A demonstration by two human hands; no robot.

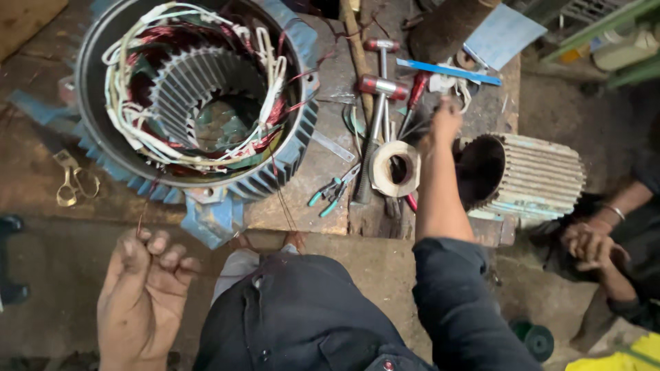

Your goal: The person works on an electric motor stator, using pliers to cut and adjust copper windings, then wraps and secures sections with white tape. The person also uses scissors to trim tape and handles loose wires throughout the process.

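A thin copper wire (144,206) runs from the motor stator (196,96) on the worktop (323,165) down to the left hand (141,295), whose grip is closed, pinching it. The step looks like winding work; next calls for a tool. Right of the stator, the right hand (445,124) reaches among hammers (381,86); its grip cannot be made out.

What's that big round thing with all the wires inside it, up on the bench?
It is a motor stator: a round, blue-finned metal housing lying on the workbench, open end up. Inside, a ring of grey slotted steel surrounds a hollow centre. Reddish copper windings, tied with white sleeved leads, loop round its top. A thin copper wire trails from its rim down to the left hand, which pinches it.
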